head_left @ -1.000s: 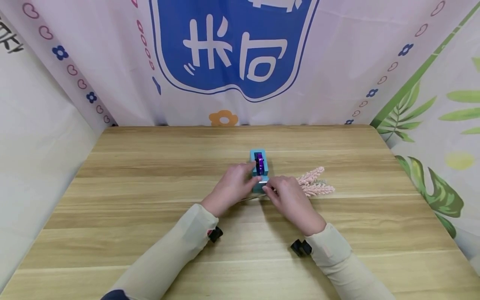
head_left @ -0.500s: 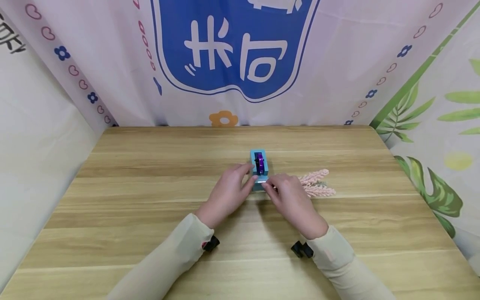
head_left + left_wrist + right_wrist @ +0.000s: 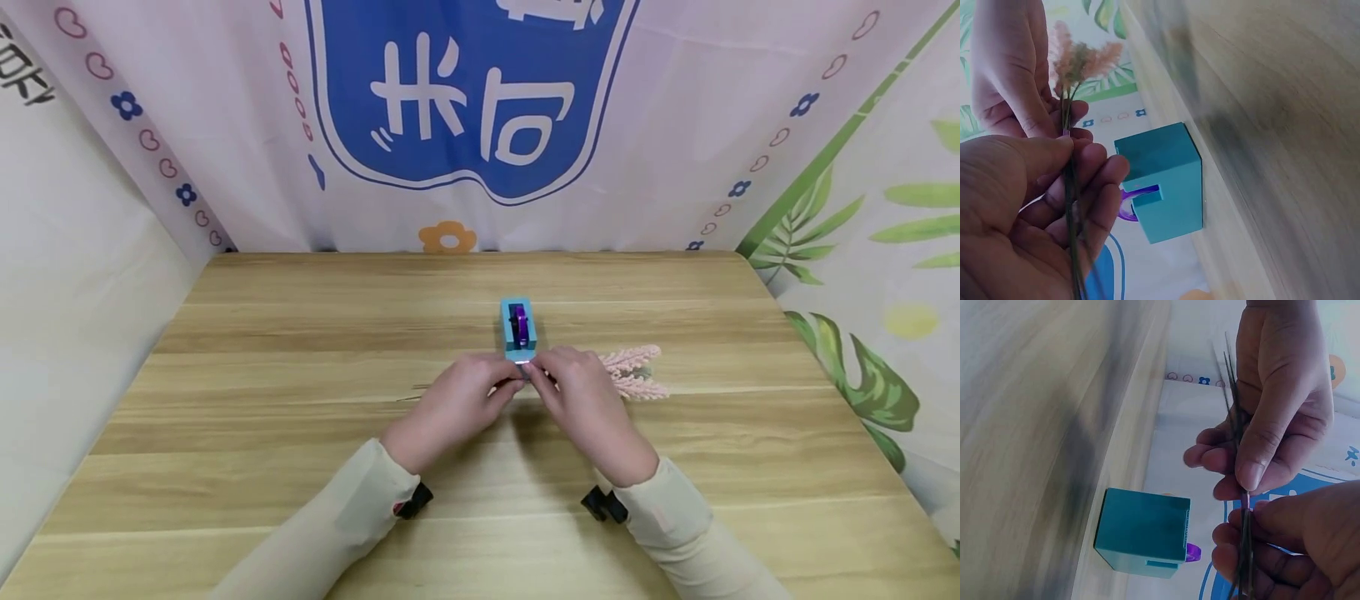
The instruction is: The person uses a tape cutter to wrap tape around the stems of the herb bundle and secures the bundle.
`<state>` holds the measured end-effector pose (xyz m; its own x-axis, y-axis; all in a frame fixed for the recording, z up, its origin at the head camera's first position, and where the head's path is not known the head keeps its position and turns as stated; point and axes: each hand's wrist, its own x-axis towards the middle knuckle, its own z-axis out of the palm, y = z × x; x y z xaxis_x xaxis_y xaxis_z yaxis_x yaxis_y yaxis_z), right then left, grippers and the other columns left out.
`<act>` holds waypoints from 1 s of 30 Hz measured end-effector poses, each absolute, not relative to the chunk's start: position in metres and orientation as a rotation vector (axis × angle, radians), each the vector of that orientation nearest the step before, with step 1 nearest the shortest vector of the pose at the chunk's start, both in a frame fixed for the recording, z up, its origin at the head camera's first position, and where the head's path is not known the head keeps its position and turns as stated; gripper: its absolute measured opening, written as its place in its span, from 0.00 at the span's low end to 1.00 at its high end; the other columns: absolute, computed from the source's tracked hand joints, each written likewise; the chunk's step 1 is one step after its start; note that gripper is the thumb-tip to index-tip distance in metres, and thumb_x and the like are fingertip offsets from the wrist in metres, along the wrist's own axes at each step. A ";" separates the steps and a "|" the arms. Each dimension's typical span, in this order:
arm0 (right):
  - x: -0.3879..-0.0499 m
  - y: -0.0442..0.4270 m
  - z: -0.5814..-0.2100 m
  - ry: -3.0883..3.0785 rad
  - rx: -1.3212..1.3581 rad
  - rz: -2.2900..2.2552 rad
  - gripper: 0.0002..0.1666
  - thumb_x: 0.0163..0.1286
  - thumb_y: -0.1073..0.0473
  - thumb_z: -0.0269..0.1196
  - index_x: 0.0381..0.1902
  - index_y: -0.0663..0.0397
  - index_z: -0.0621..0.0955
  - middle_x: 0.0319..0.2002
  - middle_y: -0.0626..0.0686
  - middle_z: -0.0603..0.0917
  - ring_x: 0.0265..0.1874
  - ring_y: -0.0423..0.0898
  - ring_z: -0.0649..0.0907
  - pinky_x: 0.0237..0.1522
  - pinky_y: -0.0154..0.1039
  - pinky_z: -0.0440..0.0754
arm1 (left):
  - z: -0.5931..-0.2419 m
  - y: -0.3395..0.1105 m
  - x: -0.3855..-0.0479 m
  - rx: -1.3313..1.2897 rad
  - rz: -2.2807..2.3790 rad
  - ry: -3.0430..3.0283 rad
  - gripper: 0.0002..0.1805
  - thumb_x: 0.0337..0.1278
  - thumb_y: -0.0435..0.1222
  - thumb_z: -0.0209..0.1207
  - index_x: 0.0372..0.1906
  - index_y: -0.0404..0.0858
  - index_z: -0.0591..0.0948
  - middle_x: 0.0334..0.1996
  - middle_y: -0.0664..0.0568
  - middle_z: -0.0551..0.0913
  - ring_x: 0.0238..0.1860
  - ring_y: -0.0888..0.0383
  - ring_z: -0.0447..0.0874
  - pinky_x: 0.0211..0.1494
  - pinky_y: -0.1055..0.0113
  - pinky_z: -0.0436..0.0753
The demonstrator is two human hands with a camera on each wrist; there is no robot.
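Both hands pinch the thin stems (image 3: 1071, 206) of an artificial flower bunch, close together, just in front of a blue tape dispenser (image 3: 1175, 206). My left hand (image 3: 457, 396) has thumb and fingers around the stems' lower part. My right hand (image 3: 585, 400) grips them nearer the pink flower heads (image 3: 636, 360), which stick out to its right. A small purple-looking band of tape (image 3: 1245, 500) shows on the stems between the two thumbs. The dispenser holds a purple tape roll (image 3: 521, 323). In the wrist views, the stems are above the table, apart from the dispenser.
The wooden table (image 3: 300, 350) spreads out on all sides of the hands. A printed curtain (image 3: 247, 167) hangs behind its back edge, with more cloth at left and right. Small black wrist devices (image 3: 603, 504) sit at the cuffs.
My left hand has come off the dispenser's left side, moved toward me and taken the stems by the right fingertips. The stem ends now show at its left. The dispenser stays put.
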<state>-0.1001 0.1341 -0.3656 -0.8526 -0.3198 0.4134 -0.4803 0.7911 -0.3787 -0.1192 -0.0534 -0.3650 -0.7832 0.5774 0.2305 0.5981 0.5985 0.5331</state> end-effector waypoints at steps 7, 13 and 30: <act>-0.098 0.134 -0.366 -2.647 0.591 0.626 0.12 0.77 0.56 0.65 0.34 0.54 0.89 0.26 0.48 0.87 0.24 0.42 0.80 0.47 0.50 0.84 | -0.363 -0.054 -0.118 -0.992 -0.977 -2.761 0.05 0.70 0.33 0.65 0.41 0.38 0.90 0.37 0.54 0.90 0.37 0.60 0.86 0.45 0.65 0.86; -0.098 0.137 -0.366 -2.623 0.582 0.622 0.10 0.77 0.59 0.64 0.39 0.58 0.89 0.32 0.52 0.91 0.29 0.46 0.87 0.39 0.45 0.86 | -0.364 -0.054 -0.118 -0.998 -0.985 -2.766 0.05 0.70 0.33 0.65 0.41 0.37 0.90 0.37 0.52 0.91 0.38 0.60 0.86 0.46 0.64 0.86; -0.096 0.141 -0.363 -2.640 0.815 0.611 0.03 0.71 0.60 0.70 0.40 0.53 0.89 0.35 0.47 0.91 0.35 0.43 0.87 0.50 0.48 0.86 | -0.366 -0.055 -0.119 -0.971 -1.014 -2.771 0.04 0.70 0.32 0.65 0.42 0.38 0.90 0.40 0.52 0.91 0.42 0.58 0.88 0.50 0.62 0.87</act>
